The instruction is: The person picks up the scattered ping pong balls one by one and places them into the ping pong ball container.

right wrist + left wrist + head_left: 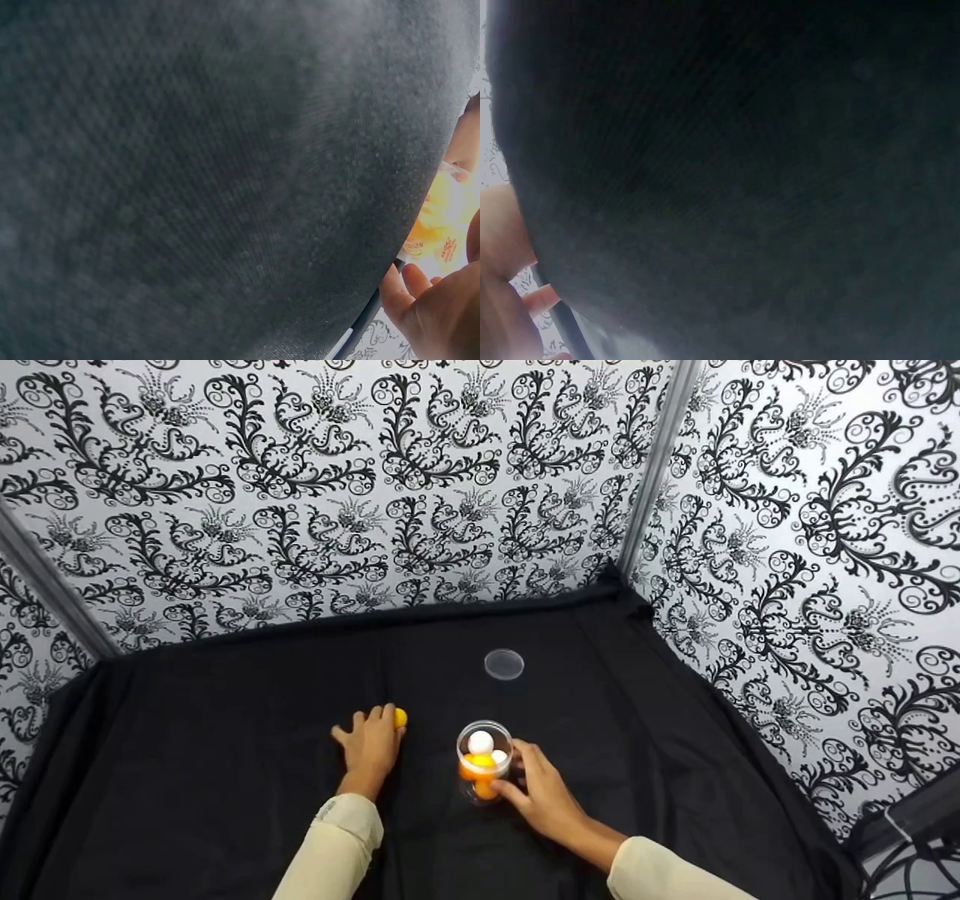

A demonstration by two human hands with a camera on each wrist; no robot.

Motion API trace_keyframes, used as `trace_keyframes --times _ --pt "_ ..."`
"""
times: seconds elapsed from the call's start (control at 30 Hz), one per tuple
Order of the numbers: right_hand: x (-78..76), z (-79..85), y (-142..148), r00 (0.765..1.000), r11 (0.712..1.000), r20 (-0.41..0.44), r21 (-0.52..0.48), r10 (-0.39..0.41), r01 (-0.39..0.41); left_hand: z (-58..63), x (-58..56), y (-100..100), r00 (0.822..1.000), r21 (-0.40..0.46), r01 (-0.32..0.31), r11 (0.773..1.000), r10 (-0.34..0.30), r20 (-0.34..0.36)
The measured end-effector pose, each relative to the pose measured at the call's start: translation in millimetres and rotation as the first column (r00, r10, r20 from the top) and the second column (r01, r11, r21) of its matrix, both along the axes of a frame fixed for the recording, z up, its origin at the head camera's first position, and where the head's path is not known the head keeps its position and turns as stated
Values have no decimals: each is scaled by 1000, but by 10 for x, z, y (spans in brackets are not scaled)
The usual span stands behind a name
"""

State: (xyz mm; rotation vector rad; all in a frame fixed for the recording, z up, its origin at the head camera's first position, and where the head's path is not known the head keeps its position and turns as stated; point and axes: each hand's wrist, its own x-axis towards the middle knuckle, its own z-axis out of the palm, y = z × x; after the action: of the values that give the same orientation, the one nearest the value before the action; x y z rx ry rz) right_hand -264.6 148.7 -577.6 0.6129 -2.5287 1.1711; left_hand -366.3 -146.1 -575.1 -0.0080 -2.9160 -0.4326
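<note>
My right hand (551, 795) grips a clear plastic jar (463, 791) from its right side, thumb in front and fingers behind. Inside the jar are white and orange table tennis balls, a white ball (481, 742) on top. In the right wrist view, the jar (442, 217) shows as a bright patch beside the fingers at the right edge. Farther left, my left hand (371, 746) is palm down over the cloth, with an orange table tennis ball (401, 718) pinched between index finger and thumb. Only part of the left hand (502, 277) enters the left wrist view, without the ball.
A round clear lid (504, 664) lies on the black tablecloth (225, 750) beyond the jar. Patterned panels (315, 472) enclose the table at the back and sides. Black cables (919, 862) hang at the lower right. Dark cloth fills most of both wrist views.
</note>
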Motion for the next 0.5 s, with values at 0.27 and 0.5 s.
trace_keyframes --times 0.27,0.5 --pt "0 0 2 1000 1000 6 -5 -3 3 -16 7 6 1000 6 3 1000 -3 -14" --pt "-10 -13 5 1000 1000 -8 -5 7 -7 -12 61 14 997 12 25 1000 -24 -75"
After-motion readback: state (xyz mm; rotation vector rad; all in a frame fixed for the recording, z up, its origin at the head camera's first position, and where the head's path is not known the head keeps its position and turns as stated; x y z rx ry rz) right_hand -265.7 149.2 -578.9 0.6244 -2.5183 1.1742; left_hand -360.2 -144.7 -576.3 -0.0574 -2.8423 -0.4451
